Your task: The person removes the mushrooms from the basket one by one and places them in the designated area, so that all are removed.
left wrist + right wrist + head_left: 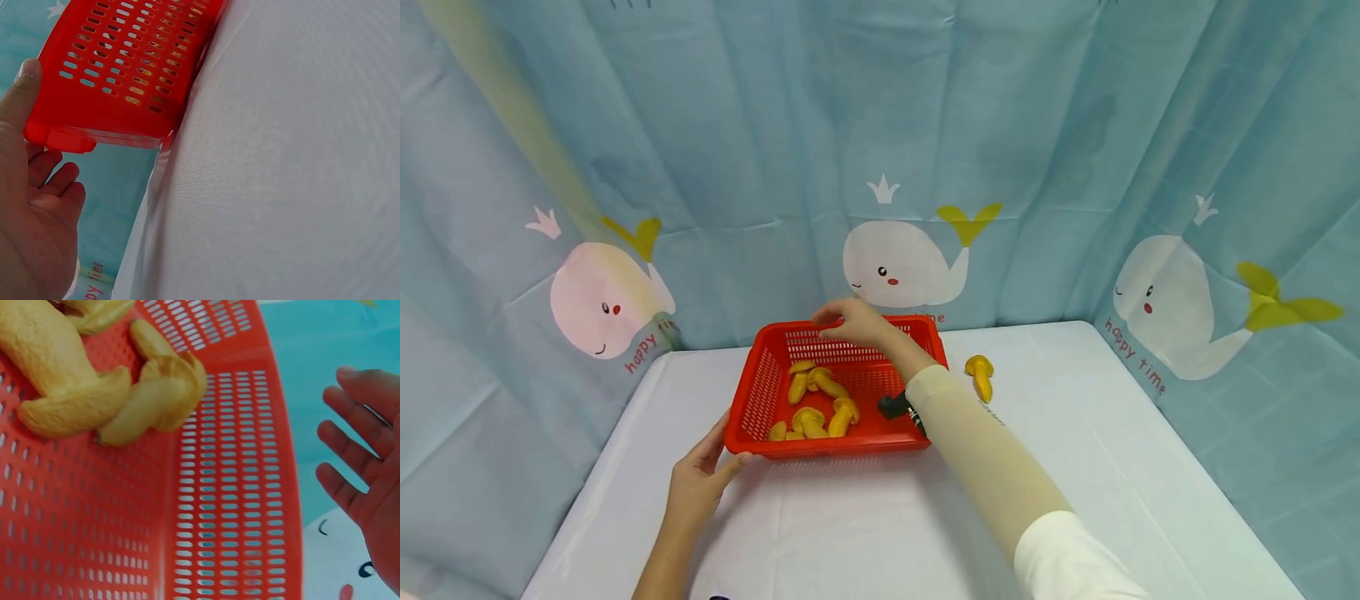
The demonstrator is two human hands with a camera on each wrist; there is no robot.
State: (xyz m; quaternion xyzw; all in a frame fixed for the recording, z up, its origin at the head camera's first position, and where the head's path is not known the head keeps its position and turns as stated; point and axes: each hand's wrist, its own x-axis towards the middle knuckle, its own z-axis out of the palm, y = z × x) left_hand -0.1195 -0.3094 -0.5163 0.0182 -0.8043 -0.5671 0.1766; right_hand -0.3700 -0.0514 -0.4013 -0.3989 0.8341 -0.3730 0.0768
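Note:
A red perforated plastic basket (pixel 850 447) stands on the table, tilted slightly in the left wrist view. Several yellow mushrooms (pixel 823 382) lie inside it, mostly toward its left half. At the front left corner my left hand (pixel 696 487) grips the basket, thumb on the rim and fingers curled around the side. My right hand (pixel 853 323) is over the back rim, its arm reaching across the basket's right part. In the right wrist view its fingers are spread loosely beside the basket wall and hold nothing. One more mushroom (pixel 981 377) lies on the table right of the basket.
A white cloth (pixel 1150 467) covers the table. Light blue curtains (pixel 820 125) with printed whales hang behind and at both sides. A black device (pixel 895 406) shows beneath the right forearm, over the basket. A small dark object (pixel 719 597) peeks in at the bottom edge.

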